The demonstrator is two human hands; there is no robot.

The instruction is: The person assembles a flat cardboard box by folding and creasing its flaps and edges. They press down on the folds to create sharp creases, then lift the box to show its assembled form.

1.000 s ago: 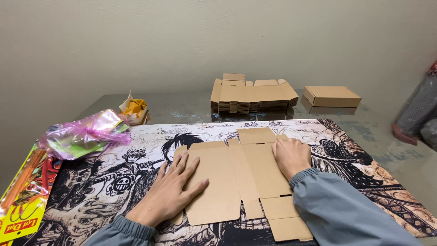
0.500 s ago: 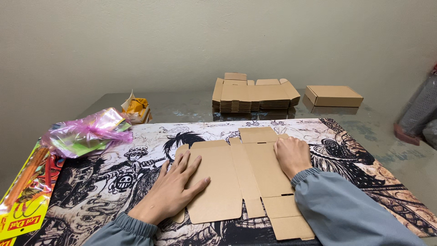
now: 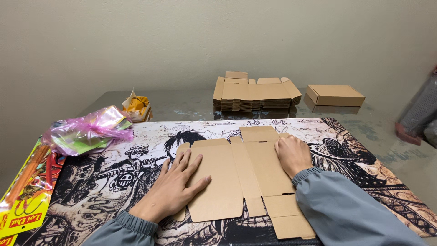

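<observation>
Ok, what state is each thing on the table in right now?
Cardboard sheet: unfolded, flat on the printed mat.
Left hand: open, palm flat on the sheet.
Right hand: fingers curled, pressing on the sheet.
Stack of sheets: flat, unfolded.
Box: folded, shut.
Pink bag: tied shut.

Closed brown box [image 3: 335,94] (far right), yellow-red packet [image 3: 22,207] left

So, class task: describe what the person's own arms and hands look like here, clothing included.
Both arms are covered by long grey-blue sleeves with gathered elastic cuffs at the wrists. The left hand and right hand are bare: no gloves, rings or watch visible.
</observation>
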